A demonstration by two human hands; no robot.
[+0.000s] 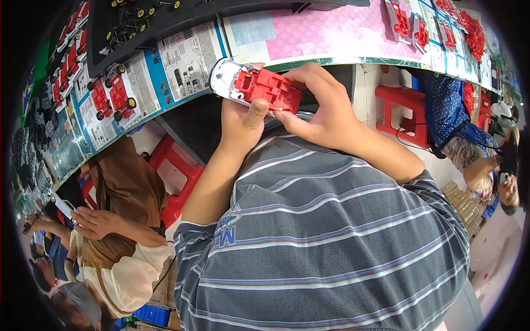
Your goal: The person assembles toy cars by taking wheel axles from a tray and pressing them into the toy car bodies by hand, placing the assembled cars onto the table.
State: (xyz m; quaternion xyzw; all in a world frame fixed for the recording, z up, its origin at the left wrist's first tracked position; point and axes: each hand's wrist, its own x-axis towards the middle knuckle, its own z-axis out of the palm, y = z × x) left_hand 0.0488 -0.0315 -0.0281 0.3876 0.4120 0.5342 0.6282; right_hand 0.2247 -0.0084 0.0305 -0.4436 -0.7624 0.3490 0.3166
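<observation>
Both hands meet at the table's near edge around a toy car, its underside turned up. Its white body shell (225,76) points to the left, and a red plastic insert (262,85) lies in the shell. My left hand (243,124) is closed round the car from below, the thumb against the side of the red insert. With fingers on the far side and thumb on the near side, my right hand (323,107) grips the insert's right end. Fingers and palm hide part of the shell. No wheels show on this car.
A black tray (193,15) with small yellow-wheeled axles stands ahead on the left. Red-and-white toy cars with wheels (120,95) lie left; more car bodies (398,22) lie right. Red stools (402,113) stand beside the table. A co-worker's hand (95,222) holds a white car at left.
</observation>
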